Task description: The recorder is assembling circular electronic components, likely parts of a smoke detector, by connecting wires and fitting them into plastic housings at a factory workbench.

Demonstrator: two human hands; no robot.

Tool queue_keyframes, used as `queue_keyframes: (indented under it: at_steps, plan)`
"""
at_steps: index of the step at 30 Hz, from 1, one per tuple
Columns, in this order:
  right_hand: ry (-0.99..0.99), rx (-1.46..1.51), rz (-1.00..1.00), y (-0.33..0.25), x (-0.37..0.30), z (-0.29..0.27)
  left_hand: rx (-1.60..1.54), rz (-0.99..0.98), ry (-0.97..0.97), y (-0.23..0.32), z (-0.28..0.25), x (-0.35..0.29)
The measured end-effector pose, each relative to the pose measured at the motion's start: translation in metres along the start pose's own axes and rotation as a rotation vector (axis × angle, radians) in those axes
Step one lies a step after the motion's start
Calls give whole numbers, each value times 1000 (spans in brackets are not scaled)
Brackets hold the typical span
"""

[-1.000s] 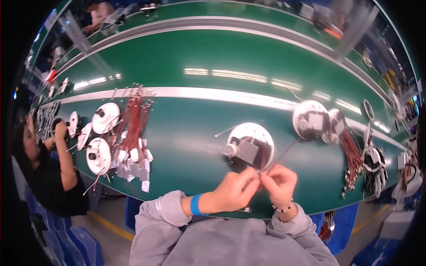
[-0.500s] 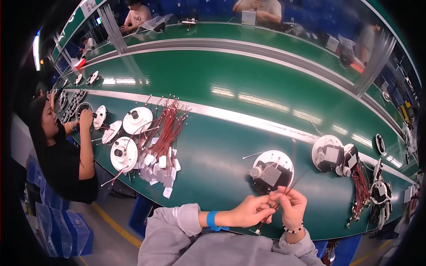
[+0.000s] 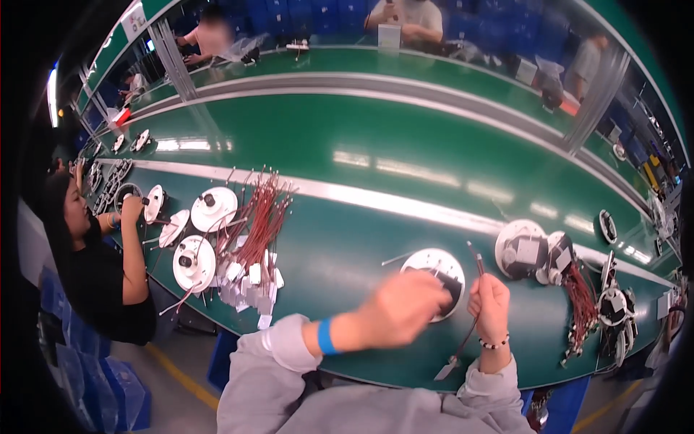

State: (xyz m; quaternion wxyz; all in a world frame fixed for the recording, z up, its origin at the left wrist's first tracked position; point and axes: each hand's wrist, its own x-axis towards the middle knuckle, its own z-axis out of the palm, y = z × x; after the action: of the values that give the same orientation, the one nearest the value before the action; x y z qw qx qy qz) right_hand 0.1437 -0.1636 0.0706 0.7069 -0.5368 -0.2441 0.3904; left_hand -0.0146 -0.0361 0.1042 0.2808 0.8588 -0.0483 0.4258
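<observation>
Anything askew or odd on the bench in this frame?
Nothing damaged or spilled. The red wire harnesses lie in a loose fanned heap by the white discs, not bundled. The right hand holds one wire; the left hand is motion-blurred.

This is looking like a factory assembly line. A long green conveyor belt (image 3: pixel 376 137) is curving across the whole view, with a metal rail (image 3: pixel 376 197) running along the near bench. White round housings (image 3: pixel 194 262) are sitting in rows on the bench, and bundles of red wire leads (image 3: pixel 256 220) are lying beside them, more of them piling up at the far right (image 3: pixel 582 300). A co-worker (image 3: pixel 94 267) is sitting at the next station on the left, more people are working across the belt (image 3: pixel 405 18), and blue crates (image 3: pixel 94 394) are stacking up on the floor below.
</observation>
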Motion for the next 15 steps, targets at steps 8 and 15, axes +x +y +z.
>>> queue_keyframes:
  at_steps: [8, 15]
  plan:
    - [267, -722, -385, 38, 32, -10, 60, -761, -503, -96, 30, -37]
    - [86, -682, -403, 36, 28, 10, 21, -638, -720, -66, 15, -47]
